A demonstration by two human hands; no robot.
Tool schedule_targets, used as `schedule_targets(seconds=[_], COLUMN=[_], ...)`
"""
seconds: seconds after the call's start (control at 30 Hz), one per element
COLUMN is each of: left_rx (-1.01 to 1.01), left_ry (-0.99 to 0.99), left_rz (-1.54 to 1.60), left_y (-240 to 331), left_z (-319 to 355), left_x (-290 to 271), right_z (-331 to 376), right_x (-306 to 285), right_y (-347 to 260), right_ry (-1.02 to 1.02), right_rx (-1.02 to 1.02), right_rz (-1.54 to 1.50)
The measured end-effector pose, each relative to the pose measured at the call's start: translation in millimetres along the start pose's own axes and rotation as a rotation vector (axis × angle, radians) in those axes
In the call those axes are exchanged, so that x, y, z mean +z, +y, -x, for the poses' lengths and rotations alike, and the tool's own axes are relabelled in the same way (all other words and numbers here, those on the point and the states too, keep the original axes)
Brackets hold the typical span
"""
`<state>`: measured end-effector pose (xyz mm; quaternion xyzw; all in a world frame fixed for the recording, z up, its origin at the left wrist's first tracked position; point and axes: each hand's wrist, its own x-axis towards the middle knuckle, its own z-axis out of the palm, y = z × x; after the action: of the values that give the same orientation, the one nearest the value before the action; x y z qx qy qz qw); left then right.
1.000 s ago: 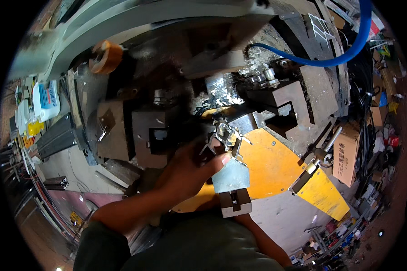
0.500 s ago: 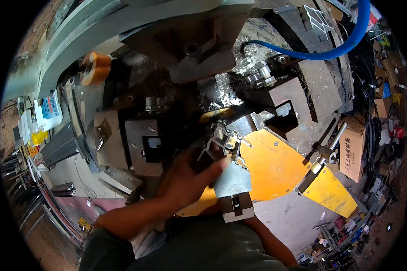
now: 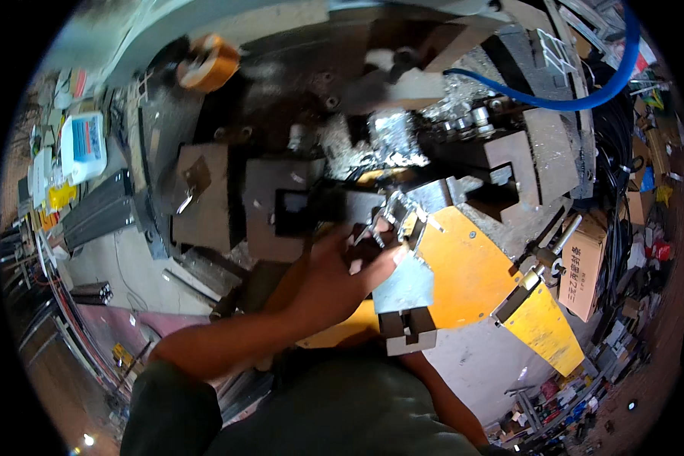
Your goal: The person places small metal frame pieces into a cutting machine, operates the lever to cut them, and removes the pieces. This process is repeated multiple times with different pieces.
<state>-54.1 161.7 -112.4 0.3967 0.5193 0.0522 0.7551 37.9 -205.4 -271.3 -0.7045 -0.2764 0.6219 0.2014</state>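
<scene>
One left hand (image 3: 330,285) has its grip around a silver metal profile (image 3: 397,207) by the yellow plate (image 3: 463,266)'s upper-left edge. Positioned there, seemingly, but not let go; can't tell what's left. Right hand's hidden, grip unknown.

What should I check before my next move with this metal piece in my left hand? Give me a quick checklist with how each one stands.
1. Grip: ok; the left hand has its thumb and fingers around the metal piece.
2. Right hand's position: cannot tell; only the right forearm shows.
3. Hand protection: not ok, I'd say; the left hand is bare.
4. Blue hose clear of the left hand: ok; it curves off at the upper right.
5. Clean surroundings: not ok; silvery debris lies beyond the metal piece.
6. Metal piece fully seated: cannot tell; blur and fingers obscure it.
</scene>
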Motion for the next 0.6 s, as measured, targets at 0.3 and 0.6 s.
schedule_targets(seconds=[0.3, 0.6], left_rx=[0.128, 0.131], left_ry=[0.047, 0.05], left_rz=[0.107, 0.078], left_y=[1, -1], left_z=[0, 2], left_x=[7, 7], right_z=[-7, -1], right_x=[-8, 1], right_y=[-10, -4], right_ry=[-0.122, 0.016], right_rx=[0.174, 0.12], right_rz=[-0.047, 0.103])
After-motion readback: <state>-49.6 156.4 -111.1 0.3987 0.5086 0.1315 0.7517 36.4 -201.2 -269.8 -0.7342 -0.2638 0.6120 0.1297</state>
